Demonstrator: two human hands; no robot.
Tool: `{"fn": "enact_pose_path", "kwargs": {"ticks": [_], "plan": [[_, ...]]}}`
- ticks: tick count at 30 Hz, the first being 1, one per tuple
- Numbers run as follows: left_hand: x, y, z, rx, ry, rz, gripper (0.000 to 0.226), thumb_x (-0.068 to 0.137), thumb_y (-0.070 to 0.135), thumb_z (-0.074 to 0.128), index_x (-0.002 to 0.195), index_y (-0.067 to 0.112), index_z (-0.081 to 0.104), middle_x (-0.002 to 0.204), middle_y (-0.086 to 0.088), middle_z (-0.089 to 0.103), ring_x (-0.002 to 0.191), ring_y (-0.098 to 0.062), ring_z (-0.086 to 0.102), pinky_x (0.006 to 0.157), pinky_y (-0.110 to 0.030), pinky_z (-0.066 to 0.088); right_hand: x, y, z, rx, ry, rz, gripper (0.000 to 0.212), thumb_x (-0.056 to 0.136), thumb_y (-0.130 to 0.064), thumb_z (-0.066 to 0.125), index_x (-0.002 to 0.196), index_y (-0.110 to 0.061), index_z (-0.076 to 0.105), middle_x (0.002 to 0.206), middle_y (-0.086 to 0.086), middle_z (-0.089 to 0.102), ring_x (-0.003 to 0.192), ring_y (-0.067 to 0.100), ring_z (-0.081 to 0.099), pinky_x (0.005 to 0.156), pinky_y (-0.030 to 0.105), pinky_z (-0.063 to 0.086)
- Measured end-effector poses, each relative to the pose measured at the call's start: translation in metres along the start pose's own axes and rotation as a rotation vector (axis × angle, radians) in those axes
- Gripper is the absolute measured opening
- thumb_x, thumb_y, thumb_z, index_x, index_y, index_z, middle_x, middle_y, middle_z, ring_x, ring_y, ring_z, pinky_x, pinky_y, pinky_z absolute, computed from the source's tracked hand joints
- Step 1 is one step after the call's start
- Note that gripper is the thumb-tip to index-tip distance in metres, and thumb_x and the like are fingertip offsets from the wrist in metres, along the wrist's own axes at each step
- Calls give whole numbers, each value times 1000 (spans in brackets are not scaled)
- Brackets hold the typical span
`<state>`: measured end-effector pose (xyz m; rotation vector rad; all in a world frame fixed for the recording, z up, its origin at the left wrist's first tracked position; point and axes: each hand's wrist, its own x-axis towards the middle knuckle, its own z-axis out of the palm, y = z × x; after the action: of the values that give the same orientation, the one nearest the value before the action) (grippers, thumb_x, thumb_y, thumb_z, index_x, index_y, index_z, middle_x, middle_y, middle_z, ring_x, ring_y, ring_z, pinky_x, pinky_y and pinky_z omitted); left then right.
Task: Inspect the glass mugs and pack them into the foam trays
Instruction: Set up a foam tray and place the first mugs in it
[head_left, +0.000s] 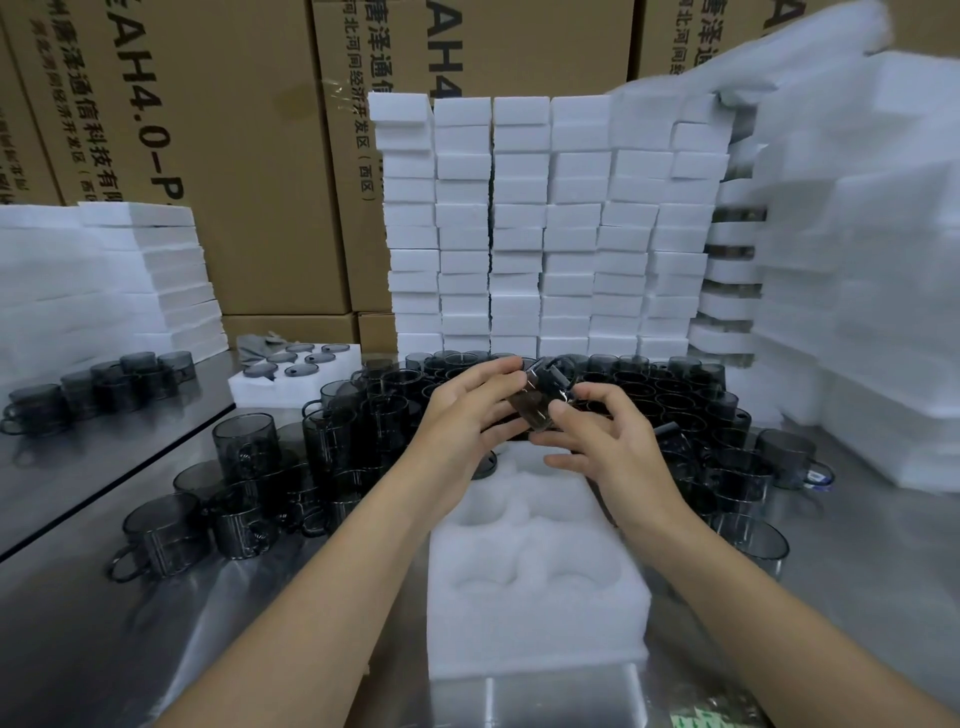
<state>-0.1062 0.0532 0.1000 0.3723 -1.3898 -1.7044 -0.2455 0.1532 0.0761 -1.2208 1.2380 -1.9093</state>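
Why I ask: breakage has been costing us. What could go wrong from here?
1. The glass mug is tilted and held only between the fingers of the left hand and right hand, close above the crowded mugs. A slip could crack several.
2. The left forearm passes close to the stacked mugs and might topple them.

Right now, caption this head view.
Left hand and right hand hold a smoky grey glass mug above a white foam tray.

tall stacked cardboard cartons (249, 156) behind (printed black lettering), shiny steel tabletop (78, 649)
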Motion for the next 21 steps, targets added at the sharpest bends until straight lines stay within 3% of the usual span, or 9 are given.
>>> {"fn": "enact_pose_path", "kwargs": {"ticks": [3, 6, 8, 10, 13, 15, 19, 21], "plan": [[0, 1, -1, -36, -21, -66, 40, 87, 36, 75, 123, 18, 78, 121, -9, 80, 111, -24, 78, 85, -30, 63, 0, 1, -1, -125, 58, -108, 44, 87, -18, 89, 118, -26, 59, 109, 2, 77, 102, 25, 76, 85, 40, 63], [-2, 2, -4, 44, -86, -137, 38, 87, 52, 79, 114, 26, 83, 118, -10, 80, 109, -26, 79, 85, -32, 63, -5, 2, -2, -342, 67, -221, 52, 77, -29, 92, 113, -40, 55, 112, -13, 67, 106, 11, 68, 86, 34, 60], [-1, 0, -5, 120, -73, -105, 40, 91, 47, 81, 123, 23, 78, 116, -9, 81, 109, -27, 78, 86, -31, 63, -7, 3, -3, -393, 49, -248, 54, 74, -31, 90, 112, -43, 53, 117, -10, 62, 111, 11, 64, 83, 33, 60], [-1, -1, -4, 155, -16, -68, 39, 94, 34, 83, 128, 18, 74, 114, -11, 81, 108, -26, 79, 82, -28, 63, -5, 3, -4, -382, -2, -232, 54, 78, -20, 89, 115, -39, 54, 120, -7, 60, 112, 13, 65, 83, 33, 62], [1, 0, -6, 263, 61, 2, 39, 90, 23, 87, 127, 18, 75, 116, -6, 81, 108, -18, 78, 82, -27, 63, 1, 4, -7, -377, -61, -196, 47, 88, 4, 71, 114, -33, 56, 116, -12, 65, 112, 10, 67, 86, 27, 58], [1, -1, -8, 440, 90, 73, 44, 86, 21, 90, 127, 22, 76, 119, 0, 78, 106, -12, 77, 89, -28, 62, 3, 5, -9, -398, -27, -181, 46, 89, 7, 60, 111, -34, 58, 112, -19, 66, 111, 3, 64, 85, 19, 51], [-1, -5, -10, 656, -9, 101, 54, 83, 20, 93, 133, 26, 73, 123, 10, 74, 99, 1, 75, 83, -16, 59, 6, 8, -14, -448, 40, -148, 49, 94, 5, 55, 116, -38, 63, 115, -15, 67, 107, 5, 64, 90, 24, 51], [-1, -7, -11, 810, -68, 110, 61, 83, 23, 94, 138, 28, 70, 125, 13, 72, 103, 2, 73, 91, -17, 58, 8, 8, -16, -473, 26, -142, 46, 96, 4, 55, 114, -37, 67, 113, -12, 69, 106, 7, 65, 92, 27, 53]]}}
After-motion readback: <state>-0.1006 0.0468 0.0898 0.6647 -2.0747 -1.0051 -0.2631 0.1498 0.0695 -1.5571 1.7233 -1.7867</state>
